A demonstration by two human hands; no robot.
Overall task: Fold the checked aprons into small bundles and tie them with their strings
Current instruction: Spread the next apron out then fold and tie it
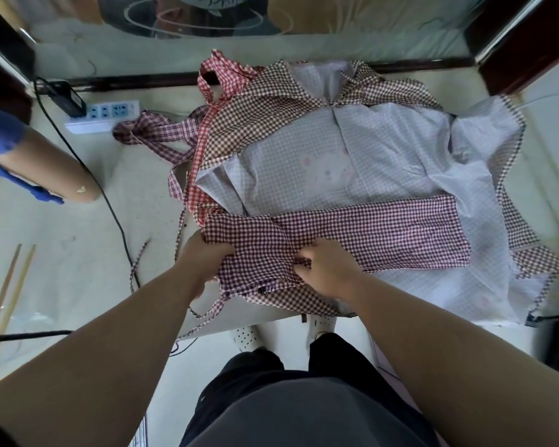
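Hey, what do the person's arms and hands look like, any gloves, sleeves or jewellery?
The left hand and right hand wear nothing: no gloves, and no rings or watch are visible. The left forearm and right forearm are uncovered too, with no sleeve reaching the wrists.

Nothing legible anywhere: no words, brands or numbers. Only a faint pink print on the pale inside of an apron, too washed out to read as lettering.
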